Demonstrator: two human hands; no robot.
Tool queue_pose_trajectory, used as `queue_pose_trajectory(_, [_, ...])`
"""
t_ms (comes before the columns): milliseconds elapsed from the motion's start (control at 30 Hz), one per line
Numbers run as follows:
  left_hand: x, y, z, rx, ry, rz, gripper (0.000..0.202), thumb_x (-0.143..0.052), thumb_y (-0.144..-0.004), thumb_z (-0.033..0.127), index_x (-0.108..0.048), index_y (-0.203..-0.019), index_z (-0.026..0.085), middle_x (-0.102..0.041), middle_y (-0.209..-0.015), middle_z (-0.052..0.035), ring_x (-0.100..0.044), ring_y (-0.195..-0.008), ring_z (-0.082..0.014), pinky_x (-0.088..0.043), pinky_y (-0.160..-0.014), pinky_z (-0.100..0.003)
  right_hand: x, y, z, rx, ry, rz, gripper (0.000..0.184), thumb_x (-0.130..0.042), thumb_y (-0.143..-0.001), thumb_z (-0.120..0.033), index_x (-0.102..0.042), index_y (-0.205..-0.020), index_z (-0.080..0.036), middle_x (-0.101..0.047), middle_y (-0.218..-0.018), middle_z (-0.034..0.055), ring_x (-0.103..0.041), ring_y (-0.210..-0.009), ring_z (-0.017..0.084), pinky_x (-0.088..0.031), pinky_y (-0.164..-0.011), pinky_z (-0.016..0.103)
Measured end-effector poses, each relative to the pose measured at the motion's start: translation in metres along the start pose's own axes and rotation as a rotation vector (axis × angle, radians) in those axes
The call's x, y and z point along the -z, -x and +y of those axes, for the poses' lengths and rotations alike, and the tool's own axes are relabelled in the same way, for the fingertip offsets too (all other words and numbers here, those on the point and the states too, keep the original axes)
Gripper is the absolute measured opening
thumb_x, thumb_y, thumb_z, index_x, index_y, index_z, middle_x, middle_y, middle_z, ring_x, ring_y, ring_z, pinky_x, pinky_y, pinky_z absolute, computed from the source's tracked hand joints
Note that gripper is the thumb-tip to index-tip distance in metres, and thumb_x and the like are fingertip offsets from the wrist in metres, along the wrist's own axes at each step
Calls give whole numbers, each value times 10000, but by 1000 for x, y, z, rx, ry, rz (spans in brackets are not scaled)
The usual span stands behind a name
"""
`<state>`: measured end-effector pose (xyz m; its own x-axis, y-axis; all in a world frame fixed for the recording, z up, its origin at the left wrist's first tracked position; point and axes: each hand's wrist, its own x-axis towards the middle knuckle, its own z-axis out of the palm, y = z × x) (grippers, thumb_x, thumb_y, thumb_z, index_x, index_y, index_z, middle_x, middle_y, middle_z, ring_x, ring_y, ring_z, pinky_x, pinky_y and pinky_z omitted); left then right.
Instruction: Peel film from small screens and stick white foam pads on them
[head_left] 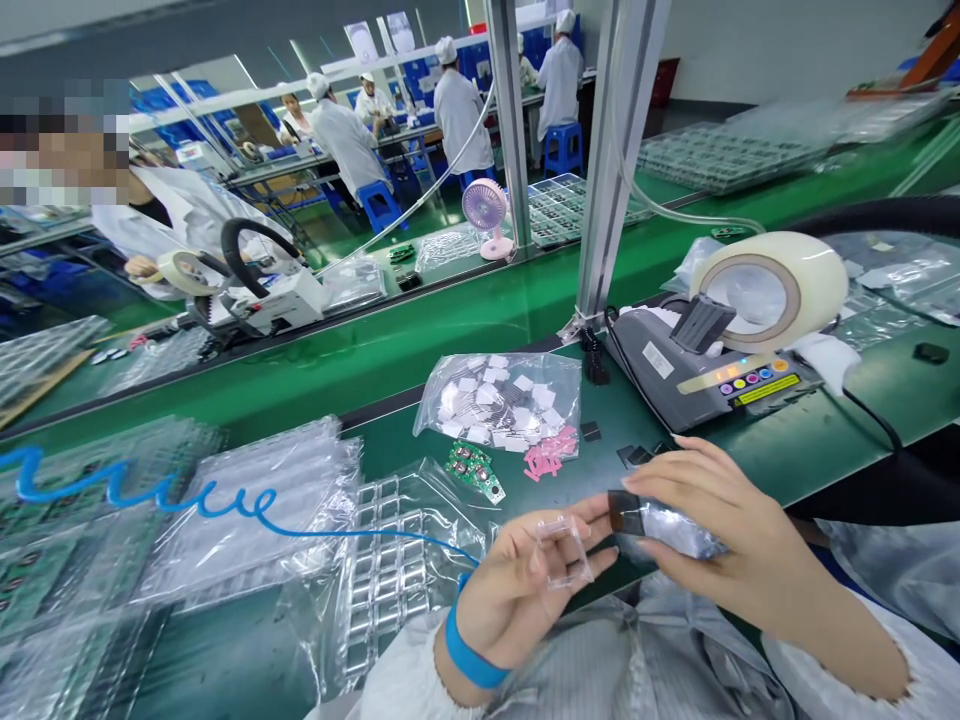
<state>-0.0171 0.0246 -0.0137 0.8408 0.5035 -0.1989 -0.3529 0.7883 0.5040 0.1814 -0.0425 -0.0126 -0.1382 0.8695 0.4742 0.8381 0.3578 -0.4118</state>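
My left hand (517,575), palm up and wearing a blue wrist strap (472,650), holds a small clear plastic frame (562,553) between thumb and fingers. My right hand (712,510) is closed around a shiny see-through plastic packet (679,527). A flat black piece (625,512) sticks out at its left end, close to my left fingertips; whether it is joined to the packet I cannot tell. Beyond my hands lie a green circuit board (474,468), several pink pieces (551,455) and a clear bag (499,400) of white and dark pieces.
Clear compartment trays (382,570) and stacked sheets (255,500) cover the left side. A coiled blue cord (330,533) runs to my wrist strap. At right stands a grey tape dispenser (667,365) with a large tape roll (817,285). Metal posts (611,150) rise behind; people work beyond.
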Motion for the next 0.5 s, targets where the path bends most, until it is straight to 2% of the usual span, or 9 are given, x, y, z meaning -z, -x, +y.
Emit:
queue_pose_trajectory(100, [6, -1, -2, -13, -29, 38, 304, -749, -648, 339, -681, -896, 176, -561, -1277, -121, -465, -1211, -308, -363, -990, -447, -3, 4, 7, -86, -5, 9, 262, -558, -795, -231, -508, -1052, -246, -649, -955, 23, -598, -905, 209, -333, -968, 478])
queue_pose_trajectory(167, [11, -3, -7, -72, -88, 75, 331, -741, -656, 352, -665, -937, 194, -618, -1187, -101, -541, -1121, -286, -396, -953, -437, -5, 3, 5, -135, -86, 37, 274, -557, -774, -197, -500, -1036, -253, -642, -948, 22, -594, -904, 211, -341, -963, 481])
queue_pose_trajectory(233, [14, -6, -14, -200, -205, 121, 344, -737, -663, 347, -649, -963, 204, -680, -1018, -62, -608, -979, -218, -429, -902, -363, -8, 0, -3, -176, -223, 86, 283, -559, -759, -174, -496, -1021, -258, -632, -948, 23, -583, -922, 212, -346, -966, 473])
queue_pose_trajectory(300, [15, -9, -20, -362, -369, 189, 330, -741, -668, 304, -635, -967, 213, -691, -909, -26, -614, -923, -168, -429, -883, -297, -12, -3, -15, -220, -394, 133, 288, -555, -758, -170, -492, -1022, -266, -609, -963, 27, -565, -957, 209, -387, -939, 434])
queue_pose_trajectory(433, [13, -8, -26, -594, -600, 285, 306, -717, -692, 172, -581, -952, 260, -671, -979, 11, -592, -1012, -150, -421, -916, -282, -25, -8, -35, -284, -761, 170, 315, -536, -753, -154, -447, -1024, -286, -521, -1032, 31, -524, -1025, 182, -476, -828, 321])
queue_pose_trajectory(500, [11, -6, -27, -696, -685, 295, 323, -697, -696, 119, -550, -937, 276, -663, -1000, 32, -590, -1032, -139, -400, -962, -300, -32, -9, -42, -323, -842, 134, 319, -538, -739, -142, -428, -999, -290, -479, -1087, 32, -504, -1066, 184, -462, -861, 337])
